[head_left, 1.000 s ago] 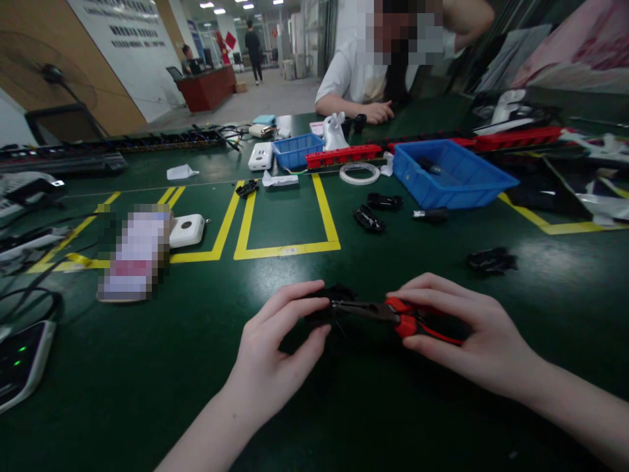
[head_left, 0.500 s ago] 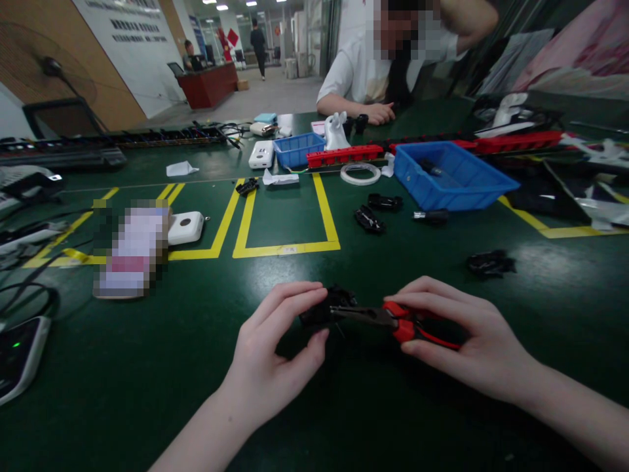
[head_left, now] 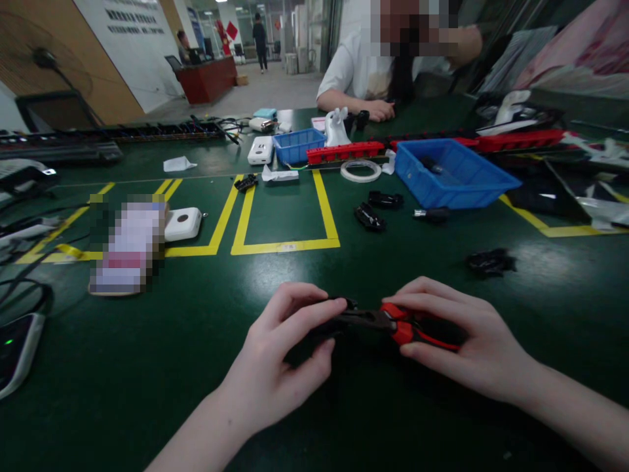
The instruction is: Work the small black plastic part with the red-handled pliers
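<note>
My right hand (head_left: 457, 328) is closed around the red handles of long-nosed pliers (head_left: 400, 324), whose dark jaws point left. My left hand (head_left: 289, 341) grips a small black part (head_left: 346, 305) between thumb and fingers, and those fingers hide most of it. The plier tips reach in at this part, beside my left fingertips; whether the jaws are closed on it I cannot tell. Both hands are just above the dark green table (head_left: 206, 367).
Black parts (head_left: 369, 216) lie beyond my hands, with another (head_left: 490, 262) to the right. Behind them stand a blue bin (head_left: 452, 183), a tape roll (head_left: 360, 171) and a smaller blue bin (head_left: 299, 145). A phone (head_left: 128, 249) lies left. A person (head_left: 344, 82) sits opposite.
My left index finger has moved right, over the black part and close to the plier jaws, covering more of it. The pliers and my right hand stay nearly in place.
</note>
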{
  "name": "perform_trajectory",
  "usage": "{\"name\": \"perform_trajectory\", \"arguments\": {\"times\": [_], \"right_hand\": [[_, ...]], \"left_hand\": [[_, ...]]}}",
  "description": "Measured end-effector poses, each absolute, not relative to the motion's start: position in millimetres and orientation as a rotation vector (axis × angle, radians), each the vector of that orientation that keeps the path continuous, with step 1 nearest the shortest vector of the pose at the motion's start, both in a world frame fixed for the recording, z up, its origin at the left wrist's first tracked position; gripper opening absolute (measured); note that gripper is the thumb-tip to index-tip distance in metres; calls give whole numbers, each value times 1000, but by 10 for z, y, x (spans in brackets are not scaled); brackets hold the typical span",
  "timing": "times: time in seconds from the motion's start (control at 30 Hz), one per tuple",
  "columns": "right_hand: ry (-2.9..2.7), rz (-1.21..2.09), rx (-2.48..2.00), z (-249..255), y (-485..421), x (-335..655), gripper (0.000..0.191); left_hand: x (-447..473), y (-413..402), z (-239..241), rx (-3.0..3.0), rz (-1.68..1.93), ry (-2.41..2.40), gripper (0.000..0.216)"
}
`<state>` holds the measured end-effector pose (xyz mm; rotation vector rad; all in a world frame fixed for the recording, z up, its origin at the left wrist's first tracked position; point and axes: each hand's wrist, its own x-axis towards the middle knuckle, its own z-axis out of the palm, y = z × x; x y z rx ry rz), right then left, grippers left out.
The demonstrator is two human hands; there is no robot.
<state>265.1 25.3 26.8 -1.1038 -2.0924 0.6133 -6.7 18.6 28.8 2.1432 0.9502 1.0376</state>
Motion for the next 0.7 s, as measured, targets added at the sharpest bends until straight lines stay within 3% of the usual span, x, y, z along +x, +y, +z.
{"name": "perform_trajectory", "arguments": {"times": [0.7], "right_hand": [[-2090,622,-1085,233,260,2650,32]], "left_hand": [[-68,208,275,2188,1032,941,37]]}}
